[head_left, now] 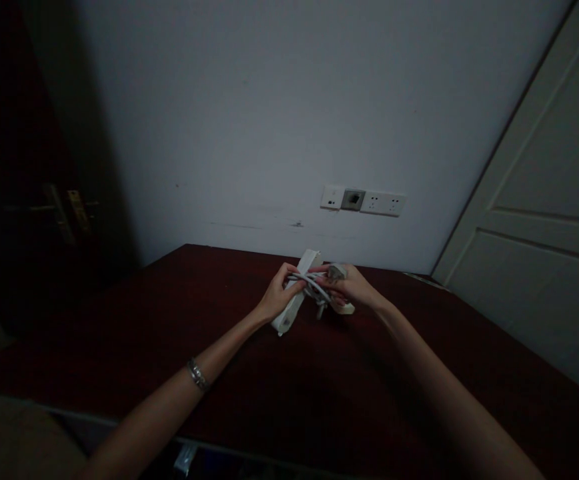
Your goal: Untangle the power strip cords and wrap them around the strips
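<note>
In the head view, my left hand [276, 297] was closed around the middle of a white power strip [284, 321], thumb on the near side and fingers towards the wall. My right hand [356, 283] had its fingers bent in on the loops of a pale cable [310, 283], which crossed over the strip and bunched between my two hands. A grey piece [338, 271] showed at my right fingers, too dim to make out, and a cream-coloured piece [344, 309] stuck out below that hand.

The strip lay slantwise, one end towards the far edge of the desk [169, 313], the other towards the near edge and a little left. It was near the middle of the far edge; I could not tell whether it rested on the wood or was held just above it. A silvery bracelet [197, 375] circled my left forearm.

At the desk's far right corner lay a thin pale strip [426, 281]. Below the near edge, something shiny [185, 459] caught the light. Beyond the far edge rose the wall [244, 133], with a row of socket plates [383, 203] right of the strip. A pale panelled surface [544, 200] stood past the right edge, and a metal handle [56, 210] showed in the dark beyond the left.
</note>
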The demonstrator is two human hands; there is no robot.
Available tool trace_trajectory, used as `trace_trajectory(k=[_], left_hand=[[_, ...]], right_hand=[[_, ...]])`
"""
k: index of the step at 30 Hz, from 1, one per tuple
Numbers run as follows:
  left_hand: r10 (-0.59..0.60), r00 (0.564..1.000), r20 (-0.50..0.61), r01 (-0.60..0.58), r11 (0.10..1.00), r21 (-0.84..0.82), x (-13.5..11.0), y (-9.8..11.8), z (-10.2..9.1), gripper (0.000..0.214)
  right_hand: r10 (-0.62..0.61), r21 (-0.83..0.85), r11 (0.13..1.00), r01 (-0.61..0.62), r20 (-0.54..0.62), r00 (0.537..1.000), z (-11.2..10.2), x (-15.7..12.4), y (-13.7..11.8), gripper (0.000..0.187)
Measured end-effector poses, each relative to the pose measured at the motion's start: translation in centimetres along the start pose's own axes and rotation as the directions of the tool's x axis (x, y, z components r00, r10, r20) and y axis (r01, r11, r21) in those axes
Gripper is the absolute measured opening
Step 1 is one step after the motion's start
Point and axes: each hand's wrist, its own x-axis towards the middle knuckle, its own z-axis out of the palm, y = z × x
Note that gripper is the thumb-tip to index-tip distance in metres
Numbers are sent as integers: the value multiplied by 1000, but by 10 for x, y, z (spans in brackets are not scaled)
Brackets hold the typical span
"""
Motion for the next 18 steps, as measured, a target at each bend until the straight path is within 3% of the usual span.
trace_trajectory(k=[4,10,18], left_hand=[[19,999,26,-20,1000,14,0,2,-2,24],[92,990,104,-93,996,8,-3,7,-1,26],[137,967,216,-132,991,-36,-7,18,6,29]], right_hand=[[-59,110,991,82,-202,978,-15,0,-12,47],[-5,395,901,181,-408,913,-38,0,-32,34],[275,765,601,229,-468,840,-77,10,-22,23]])
